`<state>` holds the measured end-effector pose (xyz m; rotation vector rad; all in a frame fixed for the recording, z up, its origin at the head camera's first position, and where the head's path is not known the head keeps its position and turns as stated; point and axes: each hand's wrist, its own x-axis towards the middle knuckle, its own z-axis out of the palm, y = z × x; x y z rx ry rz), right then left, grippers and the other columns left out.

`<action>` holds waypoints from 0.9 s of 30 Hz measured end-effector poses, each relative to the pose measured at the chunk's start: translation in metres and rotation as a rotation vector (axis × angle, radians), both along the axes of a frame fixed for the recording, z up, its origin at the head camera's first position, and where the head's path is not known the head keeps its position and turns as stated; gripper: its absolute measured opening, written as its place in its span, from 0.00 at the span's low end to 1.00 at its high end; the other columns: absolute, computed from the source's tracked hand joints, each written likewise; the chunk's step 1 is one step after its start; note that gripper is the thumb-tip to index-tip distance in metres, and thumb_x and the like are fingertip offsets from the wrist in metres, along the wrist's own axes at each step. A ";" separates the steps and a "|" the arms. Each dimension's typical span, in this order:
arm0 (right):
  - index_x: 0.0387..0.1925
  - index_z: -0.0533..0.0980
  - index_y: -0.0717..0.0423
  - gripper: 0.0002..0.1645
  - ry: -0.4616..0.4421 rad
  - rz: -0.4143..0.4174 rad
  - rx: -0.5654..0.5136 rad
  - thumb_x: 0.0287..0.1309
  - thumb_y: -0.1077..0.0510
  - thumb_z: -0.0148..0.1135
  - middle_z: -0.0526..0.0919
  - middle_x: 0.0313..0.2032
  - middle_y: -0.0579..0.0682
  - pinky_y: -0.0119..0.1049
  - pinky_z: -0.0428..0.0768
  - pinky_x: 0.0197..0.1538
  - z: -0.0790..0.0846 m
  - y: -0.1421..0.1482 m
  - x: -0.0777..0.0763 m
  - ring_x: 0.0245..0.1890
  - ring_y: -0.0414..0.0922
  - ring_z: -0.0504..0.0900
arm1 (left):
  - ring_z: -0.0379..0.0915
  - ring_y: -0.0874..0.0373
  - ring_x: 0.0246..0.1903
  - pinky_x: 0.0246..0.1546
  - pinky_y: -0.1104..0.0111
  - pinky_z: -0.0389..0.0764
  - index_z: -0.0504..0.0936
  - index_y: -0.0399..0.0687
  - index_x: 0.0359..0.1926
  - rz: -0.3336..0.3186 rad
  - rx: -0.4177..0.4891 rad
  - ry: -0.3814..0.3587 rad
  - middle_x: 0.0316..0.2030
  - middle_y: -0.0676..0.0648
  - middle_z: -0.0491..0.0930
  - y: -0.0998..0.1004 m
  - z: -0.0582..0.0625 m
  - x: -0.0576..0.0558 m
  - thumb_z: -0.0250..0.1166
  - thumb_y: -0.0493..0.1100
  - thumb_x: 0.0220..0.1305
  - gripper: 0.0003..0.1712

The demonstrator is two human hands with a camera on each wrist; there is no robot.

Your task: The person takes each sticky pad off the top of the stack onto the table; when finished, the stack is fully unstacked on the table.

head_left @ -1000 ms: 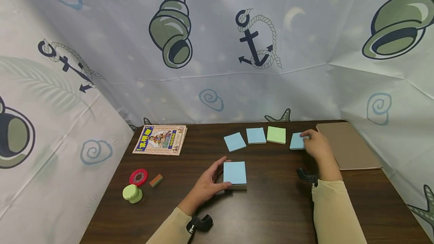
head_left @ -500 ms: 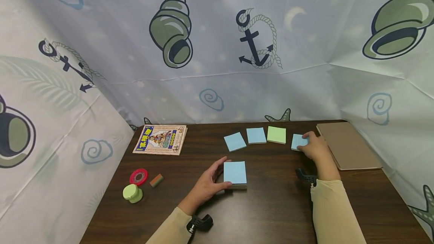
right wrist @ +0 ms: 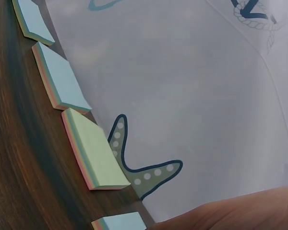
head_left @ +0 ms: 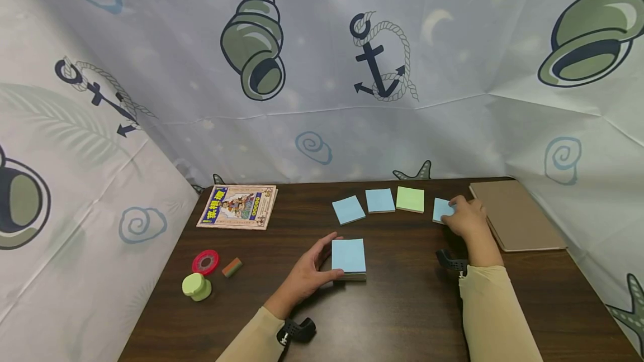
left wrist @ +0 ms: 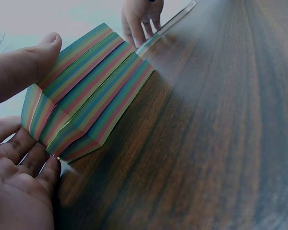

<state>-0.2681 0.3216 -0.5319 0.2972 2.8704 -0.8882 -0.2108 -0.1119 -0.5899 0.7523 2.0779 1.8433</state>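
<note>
My left hand point(head_left: 309, 271) holds a stack of sticky note pads point(head_left: 348, 256) with a light blue top, thumb at its front edge and fingers along its left and far side. In the left wrist view the stack point(left wrist: 89, 91) shows rainbow-striped edges. At the right, my right hand point(head_left: 469, 218) pinches a single light blue sticky note pad point(head_left: 441, 210) on the table between thumb and fingers. Left of it lie a light green pad point(head_left: 410, 200) and two light blue pads, one straight point(head_left: 379, 201) and one turned point(head_left: 348, 210).
A brown notebook point(head_left: 515, 217) lies right of my right hand. Books point(head_left: 237, 207) sit at the back left of the table point(head_left: 402, 317). Nearer are a red tape roll point(head_left: 205, 262), a striped eraser-like block point(head_left: 232, 267) and a light green round-topped item point(head_left: 197, 286). A patterned curtain point(head_left: 322, 71) borders the back.
The right hand's thumb has come down to the front edge of its blue pad, and that pad has shifted slightly right. The left hand and its stack have stayed put.
</note>
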 end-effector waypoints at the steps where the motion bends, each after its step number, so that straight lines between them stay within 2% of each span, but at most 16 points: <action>1: 0.71 0.64 0.72 0.37 0.006 -0.002 -0.001 0.74 0.53 0.62 0.52 0.70 0.87 0.78 0.62 0.70 0.001 0.000 0.000 0.73 0.82 0.49 | 0.58 0.44 0.83 0.79 0.76 0.62 0.57 0.40 0.86 0.000 -0.003 0.001 0.81 0.36 0.66 0.000 0.000 0.000 0.78 0.36 0.67 0.54; 8: 0.73 0.65 0.71 0.39 0.064 0.006 -0.022 0.74 0.50 0.65 0.53 0.73 0.85 0.78 0.65 0.69 0.016 -0.006 0.003 0.74 0.81 0.50 | 0.59 0.43 0.83 0.80 0.72 0.63 0.57 0.40 0.85 0.000 -0.005 0.006 0.81 0.35 0.65 0.000 0.000 0.000 0.78 0.36 0.68 0.53; 13: 0.74 0.65 0.69 0.40 0.099 0.075 -0.062 0.75 0.48 0.66 0.53 0.75 0.83 0.80 0.63 0.70 0.035 -0.012 0.008 0.76 0.82 0.49 | 0.60 0.42 0.82 0.82 0.66 0.63 0.57 0.40 0.85 0.005 -0.017 0.010 0.81 0.35 0.66 -0.001 0.001 0.000 0.78 0.37 0.68 0.53; 17: 0.74 0.67 0.66 0.39 0.130 0.147 -0.032 0.75 0.46 0.67 0.58 0.74 0.81 0.78 0.67 0.68 0.052 -0.022 0.012 0.74 0.80 0.56 | 0.60 0.43 0.82 0.83 0.63 0.63 0.58 0.41 0.85 0.011 -0.027 0.009 0.81 0.36 0.66 -0.001 0.002 0.001 0.78 0.38 0.68 0.53; 22: 0.73 0.69 0.64 0.39 0.149 0.239 -0.011 0.73 0.45 0.70 0.62 0.71 0.79 0.75 0.72 0.64 0.069 -0.037 0.020 0.69 0.77 0.66 | 0.59 0.44 0.83 0.82 0.67 0.62 0.58 0.42 0.86 0.017 -0.030 0.003 0.81 0.37 0.66 -0.001 0.001 0.001 0.78 0.38 0.68 0.53; 27: 0.72 0.72 0.61 0.38 0.190 0.320 -0.014 0.71 0.46 0.72 0.68 0.67 0.74 0.71 0.75 0.62 0.079 -0.055 0.029 0.65 0.71 0.72 | 0.58 0.44 0.83 0.80 0.74 0.62 0.58 0.42 0.85 0.013 -0.026 -0.001 0.81 0.37 0.66 -0.001 -0.001 0.001 0.78 0.38 0.68 0.53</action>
